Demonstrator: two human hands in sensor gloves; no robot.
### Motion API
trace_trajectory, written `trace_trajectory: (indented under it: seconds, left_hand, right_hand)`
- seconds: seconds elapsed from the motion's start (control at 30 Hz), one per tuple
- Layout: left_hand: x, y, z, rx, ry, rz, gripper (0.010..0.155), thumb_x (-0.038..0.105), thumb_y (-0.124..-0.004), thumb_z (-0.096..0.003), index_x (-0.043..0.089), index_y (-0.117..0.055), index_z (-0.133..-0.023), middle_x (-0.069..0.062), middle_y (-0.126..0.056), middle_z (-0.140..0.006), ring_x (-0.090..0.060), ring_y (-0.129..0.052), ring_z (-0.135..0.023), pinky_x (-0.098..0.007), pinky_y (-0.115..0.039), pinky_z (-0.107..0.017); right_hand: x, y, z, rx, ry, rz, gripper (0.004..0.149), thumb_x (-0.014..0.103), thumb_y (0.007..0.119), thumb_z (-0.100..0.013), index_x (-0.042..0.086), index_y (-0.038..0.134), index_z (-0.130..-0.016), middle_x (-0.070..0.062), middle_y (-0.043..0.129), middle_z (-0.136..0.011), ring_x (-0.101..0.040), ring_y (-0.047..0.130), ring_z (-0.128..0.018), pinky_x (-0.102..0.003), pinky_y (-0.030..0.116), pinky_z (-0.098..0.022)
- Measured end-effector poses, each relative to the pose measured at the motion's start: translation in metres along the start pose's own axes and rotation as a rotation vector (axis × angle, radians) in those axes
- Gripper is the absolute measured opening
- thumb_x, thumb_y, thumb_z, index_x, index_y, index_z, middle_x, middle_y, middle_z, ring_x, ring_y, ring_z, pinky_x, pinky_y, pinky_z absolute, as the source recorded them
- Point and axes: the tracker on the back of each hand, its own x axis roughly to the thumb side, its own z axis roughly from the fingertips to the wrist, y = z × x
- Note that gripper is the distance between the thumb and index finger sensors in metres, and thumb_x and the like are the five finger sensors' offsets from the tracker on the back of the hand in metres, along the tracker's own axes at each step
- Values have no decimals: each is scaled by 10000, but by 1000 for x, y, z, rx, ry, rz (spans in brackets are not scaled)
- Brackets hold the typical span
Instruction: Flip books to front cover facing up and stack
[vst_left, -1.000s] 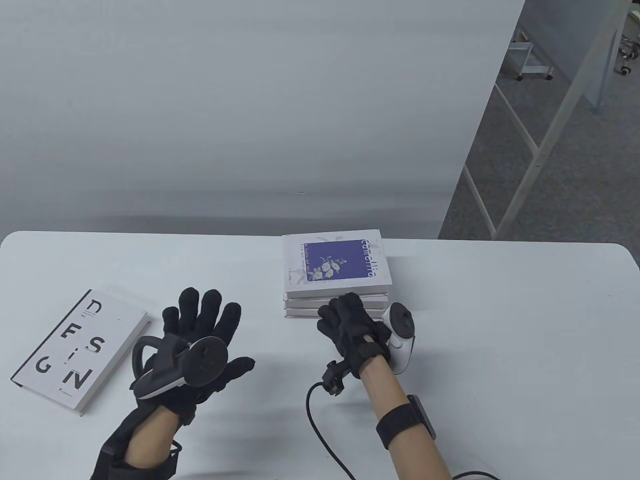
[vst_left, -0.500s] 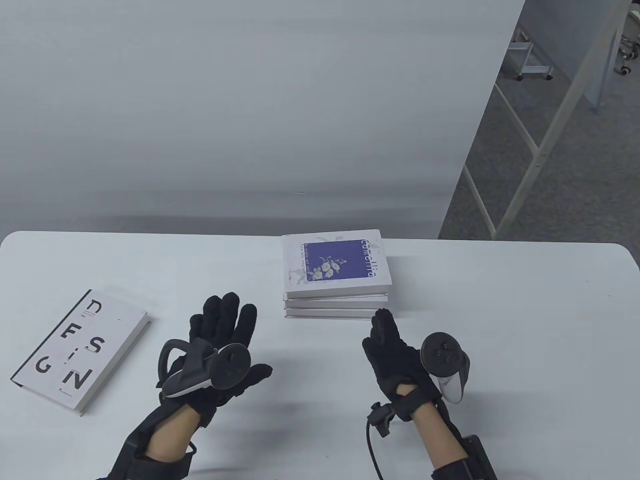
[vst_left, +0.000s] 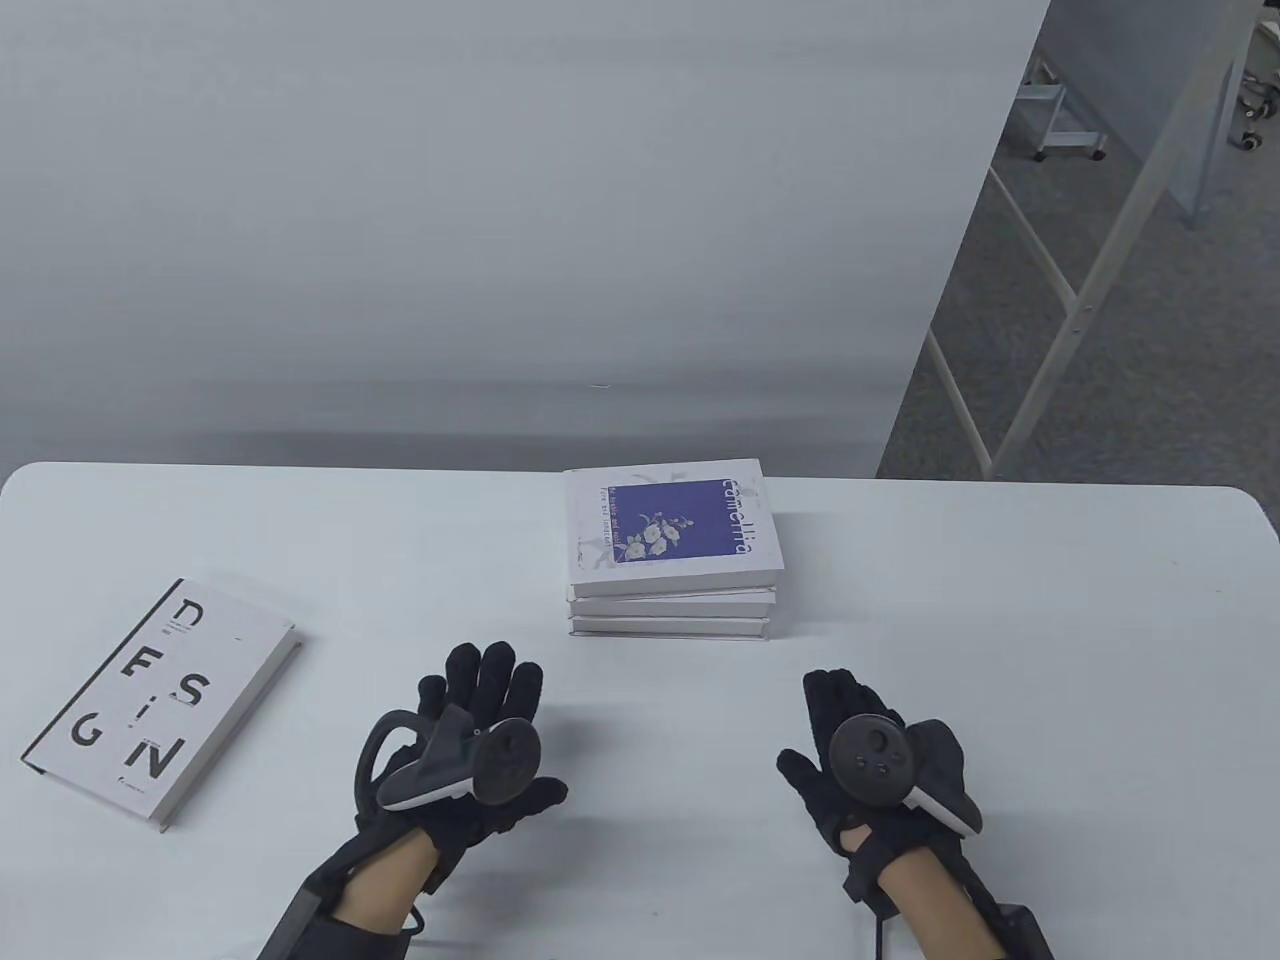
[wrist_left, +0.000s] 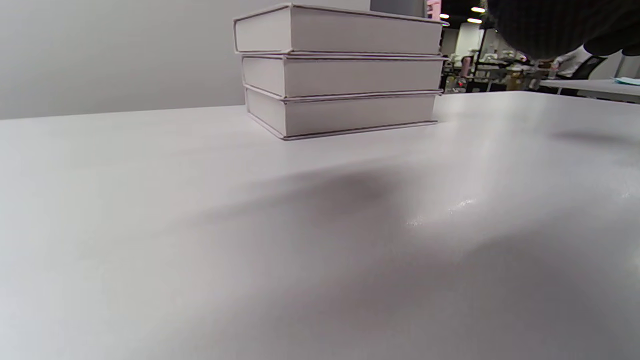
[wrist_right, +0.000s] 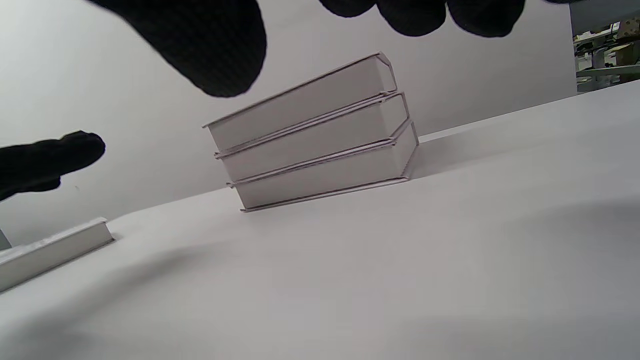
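Note:
A stack of three white books (vst_left: 672, 560) stands at the table's middle, its top book showing a blue flower cover. The stack also shows in the left wrist view (wrist_left: 340, 70) and in the right wrist view (wrist_right: 315, 135). A white book lettered DESIGN (vst_left: 165, 700) lies face up at the left; its edge shows in the right wrist view (wrist_right: 50, 252). My left hand (vst_left: 480, 730) is open and empty, in front of the stack and to its left. My right hand (vst_left: 860, 750) is open and empty, in front of the stack and to its right. Neither hand touches a book.
The white table (vst_left: 1050, 620) ends at a rounded far edge against a grey wall. A white metal frame (vst_left: 1060, 300) stands on the floor beyond the table's right corner. A cable runs from my right wrist off the bottom edge.
My right hand let go of the stack's near edge and drew back to the right. My left hand moved right and toward me. The books have not moved.

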Motion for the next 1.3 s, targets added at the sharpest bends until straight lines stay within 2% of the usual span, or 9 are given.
trace_trajectory:
  seconds: [0.13, 0.23, 0.43, 0.6, 0.77, 0.93, 1.03, 1.17, 1.3]
  left_hand:
    - [1, -18, -4, -22, 24, 20, 1059, 759, -576, -427, 45, -179, -1101, -318, -98, -1081, -647, -181, -969, -776, -363, -649]
    - [11, -35, -12, -109, 28, -23, 1067, 782, -541, -423, 47, -173, -1104, -315, -105, -1087, -645, -194, -978, -775, -380, -656]
    - [10, -37, -23, -112, 58, -79, 1067, 795, -522, -416, 53, -192, -1108, -307, -147, -1102, -663, -235, -977, -770, -397, -661]
    - [-35, -39, -17, -138, 274, -91, 1080, 833, -462, -414, 50, -229, -1120, -317, -238, -1118, -682, -357, -974, -753, -481, -653]
    - [-91, -34, 4, -131, 460, -62, 1071, 825, -479, -424, 38, -270, -1120, -324, -288, -1117, -687, -406, -964, -742, -504, -649]
    - [-145, -26, 28, -170, 621, -45, 1070, 821, -496, -426, 36, -279, -1120, -329, -293, -1116, -691, -409, -963, -742, -505, -649]
    - [-179, -24, 43, -193, 735, -14, 960, 699, -575, -482, 29, -303, -1114, -331, -312, -1112, -698, -455, -951, -742, -519, -644]
    - [-221, -31, 66, -264, 850, 73, 877, 618, -582, -501, 30, -341, -1106, -315, -337, -1109, -692, -499, -940, -736, -541, -634]
    - [-244, -43, 86, -275, 891, 130, 843, 641, -544, -502, 98, -376, -1125, -283, -351, -1128, -689, -467, -955, -753, -525, -628]
  right_hand:
    - [-4, 6, 0, 41, 15, 77, 794, 428, 744, -488, 3, 334, -1019, -411, 360, -1005, -685, 446, -849, -806, 420, -525]
    - [-5, 7, 0, 47, 20, 79, 797, 440, 737, -491, 0, 334, -1020, -417, 347, -1004, -693, 422, -849, -812, 396, -522]
    - [-5, -2, 1, 21, 16, 47, 798, 456, 726, -497, 1, 336, -1024, -416, 336, -1009, -692, 390, -857, -818, 372, -522]
    - [-6, -3, 0, 27, 14, 32, 784, 452, 713, -502, 1, 341, -1025, -421, 335, -1006, -695, 387, -853, -817, 371, -520]
    - [-5, -4, -1, 27, 8, 9, 780, 458, 706, -505, 1, 347, -1025, -421, 338, -1005, -697, 386, -850, -814, 370, -519]
    - [4, -8, 1, 30, -15, 18, 780, 465, 700, -508, 0, 350, -1027, -423, 338, -1005, -698, 383, -849, -813, 370, -520]
    - [8, -7, 1, 33, -27, 31, 777, 464, 699, -508, 1, 352, -1026, -423, 339, -1005, -698, 384, -848, -812, 371, -519]
    - [10, -3, 2, 57, -27, 33, 773, 462, 694, -510, 1, 352, -1027, -423, 338, -1006, -699, 380, -849, -812, 369, -520]
    - [9, 0, 1, 71, -23, 39, 773, 464, 692, -510, 1, 351, -1027, -424, 338, -1005, -698, 380, -848, -811, 369, -520]
